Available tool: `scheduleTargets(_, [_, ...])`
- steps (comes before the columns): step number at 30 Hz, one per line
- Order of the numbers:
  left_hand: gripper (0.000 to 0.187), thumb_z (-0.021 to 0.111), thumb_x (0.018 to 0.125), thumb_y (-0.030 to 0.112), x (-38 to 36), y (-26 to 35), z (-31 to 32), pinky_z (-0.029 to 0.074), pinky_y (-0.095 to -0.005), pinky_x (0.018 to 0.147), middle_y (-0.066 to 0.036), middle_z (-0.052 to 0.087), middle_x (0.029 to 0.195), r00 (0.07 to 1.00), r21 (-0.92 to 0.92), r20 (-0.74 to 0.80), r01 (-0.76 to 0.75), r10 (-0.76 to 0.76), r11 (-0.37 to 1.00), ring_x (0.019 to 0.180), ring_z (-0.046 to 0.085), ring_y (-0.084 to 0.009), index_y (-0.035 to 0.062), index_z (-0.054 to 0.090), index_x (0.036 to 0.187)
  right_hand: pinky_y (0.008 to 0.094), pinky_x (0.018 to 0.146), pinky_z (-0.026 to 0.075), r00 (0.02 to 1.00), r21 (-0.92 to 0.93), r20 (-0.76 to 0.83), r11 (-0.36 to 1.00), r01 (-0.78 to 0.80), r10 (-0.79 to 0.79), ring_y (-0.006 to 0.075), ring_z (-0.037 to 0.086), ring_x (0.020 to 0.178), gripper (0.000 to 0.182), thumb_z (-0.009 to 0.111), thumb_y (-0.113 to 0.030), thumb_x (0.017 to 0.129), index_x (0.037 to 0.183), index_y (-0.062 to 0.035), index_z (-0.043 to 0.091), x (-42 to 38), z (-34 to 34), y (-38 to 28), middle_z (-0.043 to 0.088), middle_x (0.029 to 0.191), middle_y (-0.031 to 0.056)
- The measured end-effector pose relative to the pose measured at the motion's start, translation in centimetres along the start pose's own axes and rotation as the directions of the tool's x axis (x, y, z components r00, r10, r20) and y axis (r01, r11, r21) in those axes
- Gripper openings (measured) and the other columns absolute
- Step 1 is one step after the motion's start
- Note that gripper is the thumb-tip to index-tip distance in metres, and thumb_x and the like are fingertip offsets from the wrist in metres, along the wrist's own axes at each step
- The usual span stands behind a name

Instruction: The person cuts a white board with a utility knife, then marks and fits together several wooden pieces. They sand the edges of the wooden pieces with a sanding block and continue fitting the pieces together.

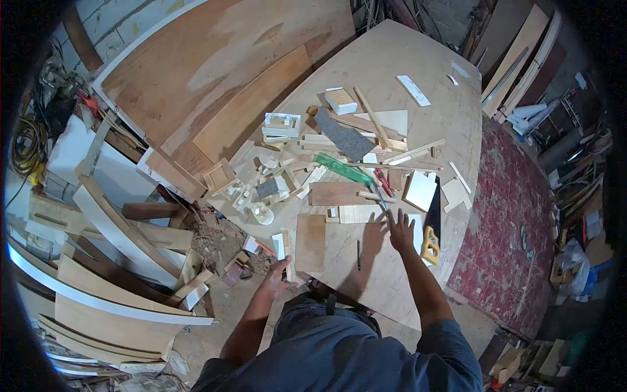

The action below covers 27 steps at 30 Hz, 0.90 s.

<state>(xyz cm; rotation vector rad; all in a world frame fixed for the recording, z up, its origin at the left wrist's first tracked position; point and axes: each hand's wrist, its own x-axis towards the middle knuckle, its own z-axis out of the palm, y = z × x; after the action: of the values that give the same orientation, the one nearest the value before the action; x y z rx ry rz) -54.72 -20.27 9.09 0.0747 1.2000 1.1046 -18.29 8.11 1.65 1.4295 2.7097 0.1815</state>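
My left hand [277,277] is at the near edge of the wooden table, its fingers closed around the near end of a short wood strip [290,251]. A white-faced block [279,244] lies against that strip. My right hand [401,232] reaches over the table with its fingers spread and holds nothing. Just right of it is a handsaw with a yellow handle [430,245]. A pencil [358,255] lies between my hands, near a flat brown board [310,243]. Beyond my right fingertips are a thin blue tool [381,198] and red-handled pliers [384,182].
Wood offcuts, a green strip [343,168], a grey abrasive sheet [345,135] and a clear round container [261,213] crowd the table. Large plywood panels [215,78] lean on the left. Curved boards [117,287] stack below. Red flooring [503,222] lies right.
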Motion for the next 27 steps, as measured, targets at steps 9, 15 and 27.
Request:
scheduleTargets(9, [0.043, 0.068, 0.087, 0.041, 0.8, -2.6, -1.3, 0.049, -0.0445, 0.084, -0.005, 0.058, 0.101, 0.997, -0.081, -0.08, -0.012, 0.006, 0.997, 0.096, 0.058, -0.021, 0.0099, 0.055, 0.114, 0.0596, 0.096, 0.044, 0.982, 0.046, 0.148, 0.993, 0.111, -0.117, 0.0423, 0.044, 0.131, 0.073, 0.06, -0.021, 0.085, 0.15, -0.0176, 0.029, 13.4, -3.2, -11.4, 0.033, 0.151, 0.0252])
scheduleTargets(15, [0.059, 0.065, 0.089, 0.042, -3.5, -1.4, -1.8, 0.047, -0.0386, 0.089, -0.007, 0.058, 0.121, 0.997, 0.064, -0.057, -0.053, 0.057, 0.997, 0.108, 0.056, -0.0201, 0.0044, 0.05, 0.132, 0.0646, 0.108, 0.03, 0.896, 0.151, 0.432, 0.988, 0.041, -0.103, 0.0436, 0.035, 0.136, 0.111, 0.081, -0.052, 0.064, 0.152, -0.0152, 0.023, 20.5, -4.8, -17.2, 0.031, 0.152, 0.0215])
scheduleTargets(27, [0.051, 0.064, 0.091, 0.044, -2.1, -3.7, -4.5, 0.051, -0.0406, 0.086, -0.006, 0.061, 0.109, 0.994, 0.09, -0.041, -0.097, 0.101, 0.991, 0.097, 0.059, -0.0188, 0.0044, 0.056, 0.123, 0.047, 0.099, 0.043, 0.946, 0.81, -0.309, 0.496, 0.314, -0.094, 0.0347, 0.056, 0.112, 0.09, 0.082, -0.035, 0.067, 0.141, -0.0052, 0.04, 18.2, -10.2, -13.8, 0.054, 0.127, 0.0192])
